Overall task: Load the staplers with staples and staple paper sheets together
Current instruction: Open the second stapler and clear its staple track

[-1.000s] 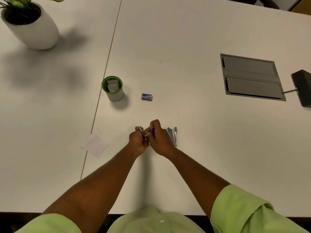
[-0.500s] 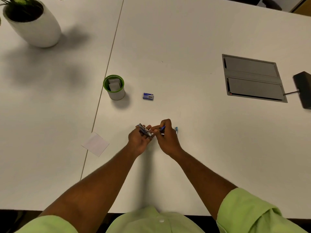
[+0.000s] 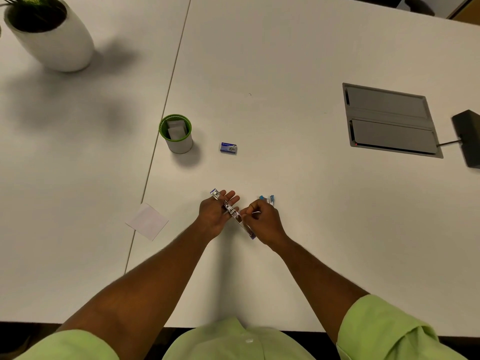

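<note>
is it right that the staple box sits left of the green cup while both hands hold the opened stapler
Not quite. In the head view the staple box sits right of the green cup, not left. Both the left hand and right hand do hold the opened stapler.

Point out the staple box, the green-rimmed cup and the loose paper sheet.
staple box (image 3: 228,148): head view, its blue top face.
green-rimmed cup (image 3: 179,146): head view, its white outer wall.
paper sheet (image 3: 147,221): head view, its middle.

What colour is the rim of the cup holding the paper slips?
Green, on a white cup; the head view shows it clearly.
</note>
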